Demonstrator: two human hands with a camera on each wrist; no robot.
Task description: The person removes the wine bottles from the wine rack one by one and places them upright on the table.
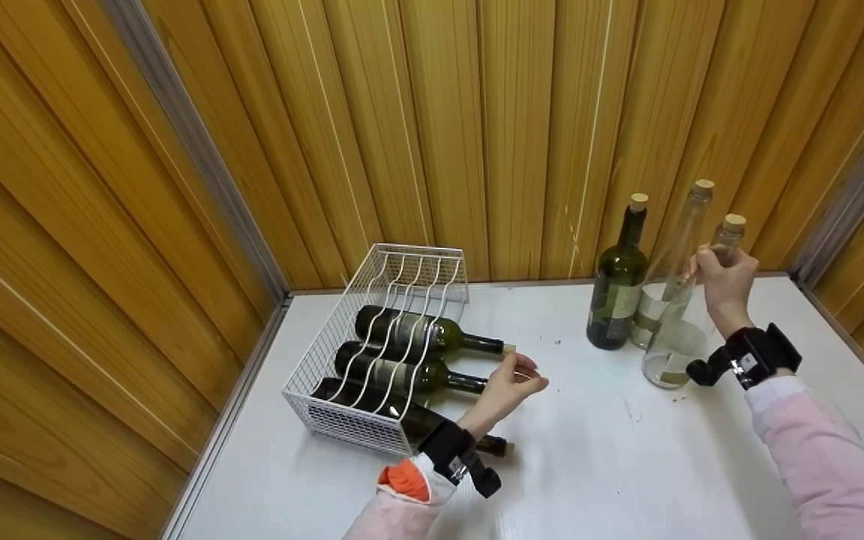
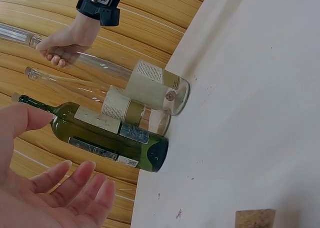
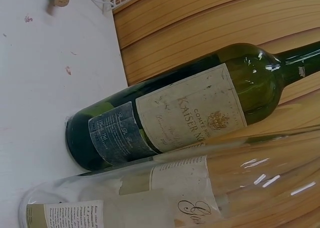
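Observation:
My right hand (image 1: pixel 728 281) grips the neck of a corked clear glass bottle (image 1: pixel 678 358) that stands upright; in the left wrist view the fingers of the right hand (image 2: pixel 67 46) curl round it. Behind it stands a second corked clear bottle (image 1: pixel 700 202), and left of that a dark green wine bottle (image 1: pixel 619 274), its label large in the right wrist view. My left hand (image 1: pixel 505 390) hovers by the necks of the bottles in the rack, its fingers loosely spread and holding nothing. Just beyond its fingertips lies the cork (image 1: pixel 509 349) of the farthest racked bottle (image 1: pixel 409 332).
A white wire rack (image 1: pixel 353 427) at left holds three dark wine bottles lying down, necks pointing right. The white table (image 1: pixel 589 465) carries small crumbs near the standing bottles. Wood-panelled walls (image 1: pixel 439 135) enclose the back and both sides.

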